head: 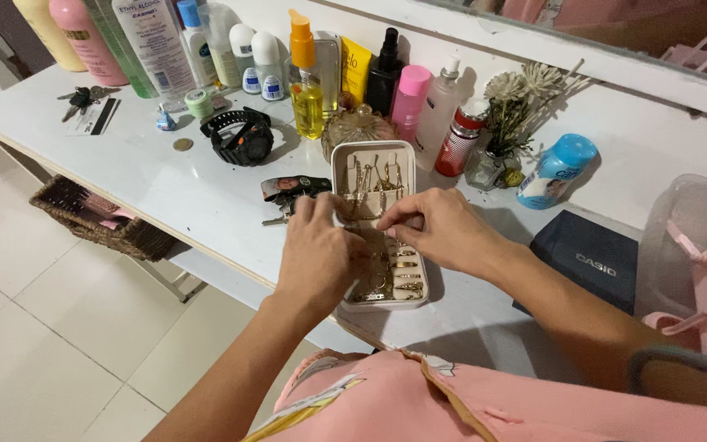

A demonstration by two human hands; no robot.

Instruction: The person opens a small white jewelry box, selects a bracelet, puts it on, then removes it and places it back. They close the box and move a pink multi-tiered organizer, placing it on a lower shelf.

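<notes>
A small white jewellery box [345, 168] lies open on the white table [173, 188]. Gold chains hang in its lid and gold rings [398, 282] sit in rows in its base. My left hand [317, 254] covers the box's left side, fingers curled down into the base. My right hand [439, 229] reaches in from the right, fingertips pinched at the hinge area between lid and base. What the fingertips hold is hidden; I cannot tell if either grips a piece of jewellery.
Behind the box stand several bottles, a yellow oil bottle [307, 94], a pink bottle [408, 102], a black watch [243, 139], keys [288, 196], a blue-capped bottle [554, 172]. A dark box [591, 258] lies right. A woven basket [96, 217] sits on the lower shelf.
</notes>
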